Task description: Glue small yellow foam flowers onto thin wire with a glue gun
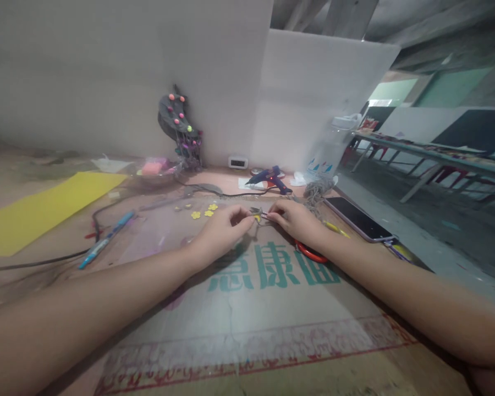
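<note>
My left hand (223, 228) and my right hand (295, 219) meet over the middle of the table, both with fingers pinched on a small thin craft piece (258, 214) held between them, with a bit of yellow at its middle. What the piece is exactly I cannot make out. Small yellow paper flowers (204, 212) lie just beyond my left hand. Red-handled scissors (311, 253) lie under my right wrist. My hands rest above a cardboard sheet (272, 308) with green printed characters.
A blue glue gun (270, 179) stands at the back with its cable (107, 212) trailing left. A phone (358, 219) lies at the right, twine (315, 190) behind it. A blue pen (107, 237), a yellow sheet (41, 212) and a dark decorated ornament (179, 126) are on the left.
</note>
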{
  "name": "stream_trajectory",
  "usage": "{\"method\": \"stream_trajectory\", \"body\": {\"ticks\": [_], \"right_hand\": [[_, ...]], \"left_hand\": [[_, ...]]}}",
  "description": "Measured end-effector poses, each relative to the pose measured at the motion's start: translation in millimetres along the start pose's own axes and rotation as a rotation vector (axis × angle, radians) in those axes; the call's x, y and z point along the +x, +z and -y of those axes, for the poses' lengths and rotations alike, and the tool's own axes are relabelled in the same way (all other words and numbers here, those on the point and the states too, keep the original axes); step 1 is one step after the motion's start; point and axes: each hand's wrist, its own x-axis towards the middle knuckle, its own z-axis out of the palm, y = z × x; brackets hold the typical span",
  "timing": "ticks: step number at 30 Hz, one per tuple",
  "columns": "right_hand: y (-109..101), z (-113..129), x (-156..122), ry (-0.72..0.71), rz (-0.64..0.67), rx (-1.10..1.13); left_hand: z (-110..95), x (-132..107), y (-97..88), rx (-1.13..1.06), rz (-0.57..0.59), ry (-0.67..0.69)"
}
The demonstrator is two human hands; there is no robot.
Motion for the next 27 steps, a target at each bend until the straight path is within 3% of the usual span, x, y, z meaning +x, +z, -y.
{"method": "stream_trajectory", "body": {"ticks": [6,11,15,18,21,27], "right_hand": [[2.9,-5.6,3.6,-0.1,0.015,0.018],[7.8,-13.0,6.5,-0.077,0.06,0.067],[7.3,-12.9,3.3,-0.091,-0.125,0.129],[4.9,-13.5,2.7,0.016,-0.264,0.331],[2.7,-16.9,5.3,0.137,-0.3,0.491],[0.9,-24.9,7.7,0.191,-0.346,0.448]], "left_hand": [[4.5,1.4,1.1,0.005,0.026,-0.009],[5.5,1.0,1.5,0.008,0.038,-0.015],[3.3,-0.2,1.5,0.026,0.031,0.001],[2.9,0.0,1.7,0.022,0.023,-0.019],[2.7,0.5,1.9,0.036,0.008,-0.022],[3.2,2.1,1.9,0.032,-0.009,-0.043]]}}
